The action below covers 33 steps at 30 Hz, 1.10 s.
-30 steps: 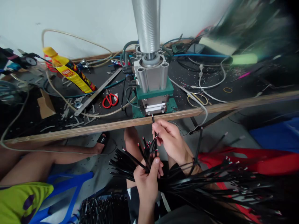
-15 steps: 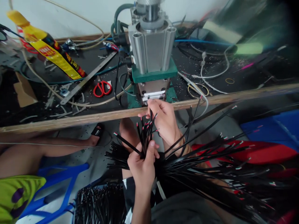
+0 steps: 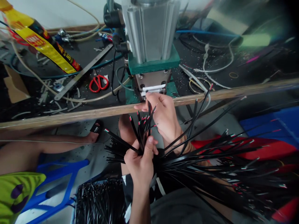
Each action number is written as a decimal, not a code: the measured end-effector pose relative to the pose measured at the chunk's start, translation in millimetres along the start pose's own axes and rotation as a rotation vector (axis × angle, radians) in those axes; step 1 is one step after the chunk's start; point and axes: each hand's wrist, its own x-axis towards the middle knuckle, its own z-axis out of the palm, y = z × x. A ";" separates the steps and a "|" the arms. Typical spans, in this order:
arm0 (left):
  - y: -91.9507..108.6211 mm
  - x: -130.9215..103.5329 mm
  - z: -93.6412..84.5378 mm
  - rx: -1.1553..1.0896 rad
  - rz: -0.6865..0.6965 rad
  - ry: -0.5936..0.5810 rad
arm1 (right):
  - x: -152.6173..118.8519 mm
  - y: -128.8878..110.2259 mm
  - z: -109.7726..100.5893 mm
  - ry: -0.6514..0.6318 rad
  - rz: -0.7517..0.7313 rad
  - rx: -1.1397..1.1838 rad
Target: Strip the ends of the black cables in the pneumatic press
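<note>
My left hand (image 3: 141, 160) is closed around a bunch of black cables (image 3: 136, 132), whose stripped ends show small red, white and green wires. Above it, my right hand (image 3: 163, 113) pinches one black cable (image 3: 149, 109) close to its upper end, right at the front of a small pneumatic press (image 3: 151, 84). The tip of that cable is hidden behind my fingers and the press jaw. A large spread of black cables (image 3: 201, 161) lies across my lap and fans out to the right.
A wooden bench edge (image 3: 93, 112) runs across in front. On the bench are red-handled scissors (image 3: 99, 83), a steel ruler (image 3: 84, 71), a yellow bottle (image 3: 42, 40) and cable scraps. Below left stand a bin of black cables (image 3: 100, 199) and a blue stool (image 3: 67, 183); another person's leg (image 3: 58, 146) is beside it.
The view has tilted down and closer, so the press looks larger. My hands keep nearly the same pose, the right one still pinching a cable at the press.
</note>
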 end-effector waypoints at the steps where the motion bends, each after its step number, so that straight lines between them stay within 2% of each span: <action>1: 0.5 0.1 0.1 0.003 -0.001 0.000 | 0.0 -0.7 0.1 0.004 0.004 -0.005; 21: 0.6 2.1 -0.9 -0.022 -0.013 -0.004 | 3.1 1.8 0.7 -0.008 0.006 -0.013; 29: -13.6 -9.5 -4.2 -0.156 -0.107 -0.006 | -22.9 -1.0 -17.2 -0.151 -0.161 -0.123; 33: -16.6 -10.6 -3.7 -0.160 -0.116 0.006 | -25.9 -0.9 -20.0 -0.162 -0.180 -0.172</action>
